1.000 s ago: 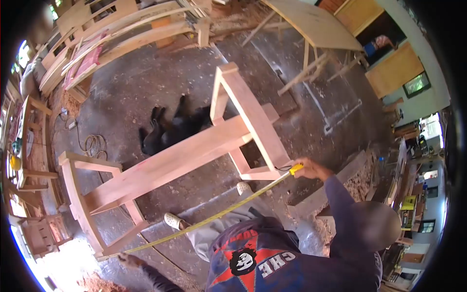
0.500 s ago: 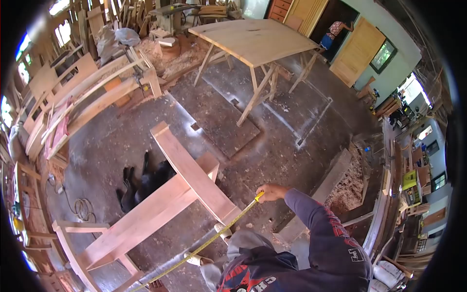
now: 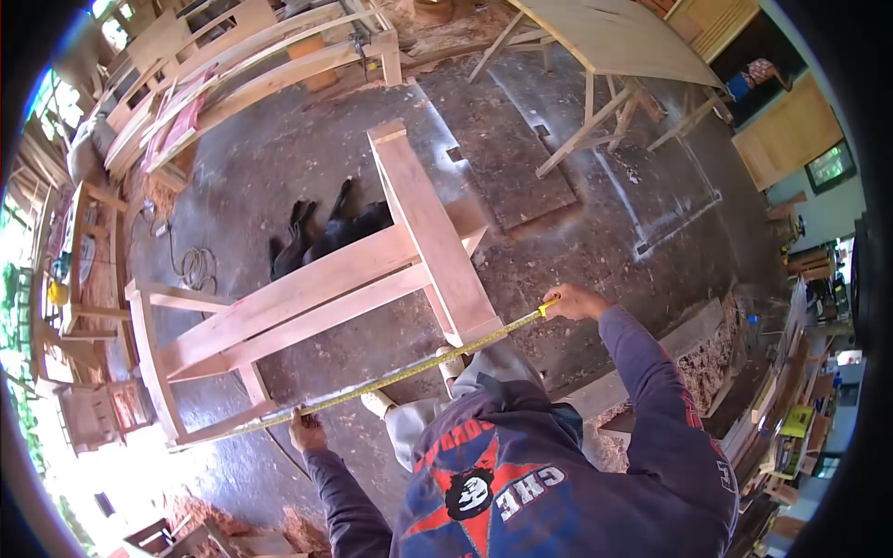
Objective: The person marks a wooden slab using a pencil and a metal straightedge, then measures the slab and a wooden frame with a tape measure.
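My right hand [image 3: 575,303] is closed around the yellow case of a tape measure [image 3: 549,306]. The yellow blade [image 3: 409,371] stretches taut down to the left, past the near end of the wooden frame's upright board [image 3: 435,223]. My left hand [image 3: 307,431] pinches the blade near the frame's left end board [image 3: 155,363]. Beyond my left hand the blade runs on towards the foot of that end board. Two long rails [image 3: 298,302] join the end pieces of the frame, which lies on the concrete floor.
A black dog [image 3: 349,231] lies on the floor right behind the frame. A large wooden tabletop [image 3: 623,37] on trestles stands at the back right, with a person [image 3: 755,76] beyond it. A coiled cord [image 3: 196,268] lies left. Sawdust [image 3: 712,367] is heaped at right.
The view has swung left and down, so the scene sits further right. My left hand has come into view on the blade. The tape now lies closer along the frame's near side.
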Action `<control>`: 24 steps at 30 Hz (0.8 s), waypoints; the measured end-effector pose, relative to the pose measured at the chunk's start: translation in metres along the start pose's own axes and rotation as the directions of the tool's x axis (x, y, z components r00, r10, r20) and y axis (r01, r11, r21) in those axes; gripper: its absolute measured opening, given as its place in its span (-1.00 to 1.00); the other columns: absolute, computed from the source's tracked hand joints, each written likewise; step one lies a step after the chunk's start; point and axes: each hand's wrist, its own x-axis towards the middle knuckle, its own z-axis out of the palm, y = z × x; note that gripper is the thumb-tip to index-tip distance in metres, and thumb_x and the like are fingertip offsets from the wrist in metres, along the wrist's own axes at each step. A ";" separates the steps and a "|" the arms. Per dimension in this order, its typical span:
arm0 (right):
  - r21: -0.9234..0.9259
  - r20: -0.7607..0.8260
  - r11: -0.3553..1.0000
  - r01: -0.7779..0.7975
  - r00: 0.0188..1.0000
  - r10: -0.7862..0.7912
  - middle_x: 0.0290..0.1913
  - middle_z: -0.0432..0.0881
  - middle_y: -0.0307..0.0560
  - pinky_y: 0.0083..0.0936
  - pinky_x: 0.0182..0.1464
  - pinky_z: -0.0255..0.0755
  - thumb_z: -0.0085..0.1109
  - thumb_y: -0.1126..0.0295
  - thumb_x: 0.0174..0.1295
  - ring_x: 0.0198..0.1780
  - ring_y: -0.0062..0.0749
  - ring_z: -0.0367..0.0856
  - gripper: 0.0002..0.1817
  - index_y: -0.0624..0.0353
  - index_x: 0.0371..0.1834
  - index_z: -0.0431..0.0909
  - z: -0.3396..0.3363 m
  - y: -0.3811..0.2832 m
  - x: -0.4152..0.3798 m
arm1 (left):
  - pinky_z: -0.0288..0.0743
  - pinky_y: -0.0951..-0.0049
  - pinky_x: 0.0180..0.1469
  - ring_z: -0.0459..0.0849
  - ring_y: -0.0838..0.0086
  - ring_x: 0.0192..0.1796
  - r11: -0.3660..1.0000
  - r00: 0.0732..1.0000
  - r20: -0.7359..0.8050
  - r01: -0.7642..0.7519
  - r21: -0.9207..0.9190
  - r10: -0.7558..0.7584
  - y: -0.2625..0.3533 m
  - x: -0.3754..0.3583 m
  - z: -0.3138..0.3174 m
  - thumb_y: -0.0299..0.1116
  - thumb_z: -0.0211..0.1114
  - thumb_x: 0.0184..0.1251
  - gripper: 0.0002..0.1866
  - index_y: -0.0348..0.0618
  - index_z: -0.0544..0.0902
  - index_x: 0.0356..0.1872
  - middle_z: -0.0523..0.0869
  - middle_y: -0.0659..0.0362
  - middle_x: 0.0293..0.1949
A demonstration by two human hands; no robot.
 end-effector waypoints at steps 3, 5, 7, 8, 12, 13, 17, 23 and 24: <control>-0.022 0.024 0.999 -0.029 0.999 0.029 -0.14 0.79 0.09 -0.32 0.01 0.55 0.40 0.06 0.02 -0.09 -0.19 0.74 -0.43 0.16 0.07 0.72 -0.003 0.003 -0.001 | 0.50 0.40 -0.30 0.65 0.56 -0.37 0.999 0.999 -0.030 0.030 -0.021 -0.030 -0.008 -0.004 0.000 -0.22 0.20 0.55 -0.83 0.04 0.73 -0.11 0.81 0.33 -0.25; -0.037 0.015 0.999 -0.034 0.999 0.034 -0.11 0.79 0.10 -0.30 0.03 0.55 0.40 0.05 0.02 -0.06 -0.15 0.74 -0.42 0.14 0.08 0.72 -0.006 0.005 -0.003 | 0.49 0.39 -0.30 0.64 0.55 -0.39 0.999 0.999 0.040 0.027 -0.023 -0.026 -0.013 -0.005 -0.003 -0.21 0.22 0.54 -0.84 0.05 0.73 -0.13 0.80 0.34 -0.29; -0.058 -0.011 0.998 -0.020 1.000 0.019 -0.08 0.78 0.11 -0.28 0.06 0.55 0.40 0.04 0.01 -0.03 -0.12 0.74 -0.42 0.12 0.09 0.72 -0.006 0.009 -0.004 | 0.48 0.38 -0.29 0.62 0.55 -0.41 0.999 0.996 0.079 0.032 -0.015 -0.031 -0.016 -0.007 -0.003 -0.21 0.23 0.53 -0.84 0.05 0.74 -0.15 0.78 0.35 -0.32; -0.049 -0.032 0.999 -0.013 0.999 0.011 -0.07 0.78 0.11 -0.27 0.07 0.54 0.40 0.04 0.01 -0.02 -0.09 0.73 -0.41 0.11 0.10 0.72 -0.004 0.014 -0.004 | 0.48 0.37 -0.29 0.60 0.55 -0.42 0.999 0.996 0.081 0.038 -0.006 -0.037 -0.016 -0.007 -0.004 -0.20 0.24 0.53 -0.84 0.06 0.74 -0.16 0.77 0.36 -0.34; -0.062 -0.081 0.998 -0.012 0.997 0.007 -0.01 0.76 0.14 -0.25 0.10 0.53 0.39 0.03 0.01 0.03 -0.03 0.72 -0.41 0.09 0.10 0.71 -0.002 0.020 -0.008 | 0.45 0.38 -0.28 0.57 0.56 -0.42 0.999 0.997 0.057 0.041 0.023 -0.042 -0.017 -0.012 0.000 -0.21 0.27 0.50 -0.87 0.07 0.74 -0.21 0.73 0.40 -0.40; -0.077 -0.088 0.997 -0.018 0.996 0.011 0.00 0.76 0.14 -0.24 0.11 0.53 0.38 0.02 0.01 0.03 -0.02 0.72 -0.41 0.09 0.11 0.71 -0.004 0.017 -0.011 | 0.44 0.37 -0.27 0.57 0.56 -0.42 0.999 0.998 0.044 0.048 0.022 -0.049 -0.018 -0.012 0.002 -0.21 0.28 0.50 -0.87 0.08 0.74 -0.22 0.72 0.40 -0.40; -0.089 -0.091 0.996 -0.022 0.996 0.013 0.02 0.76 0.15 -0.26 0.14 0.52 0.42 0.04 0.04 0.08 -0.02 0.72 -0.39 0.10 0.16 0.69 -0.007 0.016 -0.017 | 0.44 0.37 -0.23 0.56 0.56 -0.40 0.997 0.996 0.058 0.063 0.034 -0.065 -0.023 -0.016 0.001 -0.22 0.31 0.47 -0.90 0.09 0.72 -0.26 0.71 0.41 -0.41; -0.087 -0.117 0.996 -0.007 0.993 -0.003 0.02 0.76 0.16 -0.25 0.13 0.53 0.41 0.03 0.01 0.07 -0.01 0.72 -0.39 0.10 0.13 0.70 -0.004 0.024 -0.018 | 0.44 0.36 -0.18 0.57 0.56 -0.39 0.995 0.994 0.078 0.076 0.065 -0.081 -0.027 -0.018 0.003 -0.21 0.35 0.45 -0.89 0.09 0.72 -0.28 0.71 0.41 -0.40; -0.082 -0.126 0.997 0.001 0.992 -0.011 0.01 0.76 0.16 -0.24 0.12 0.54 0.40 0.03 0.01 0.05 0.00 0.72 -0.40 0.10 0.11 0.71 -0.004 0.026 -0.018 | 0.45 0.36 -0.18 0.57 0.56 -0.39 0.994 0.994 0.069 0.080 0.067 -0.085 -0.027 -0.017 0.002 -0.20 0.35 0.45 -0.89 0.09 0.72 -0.28 0.71 0.41 -0.40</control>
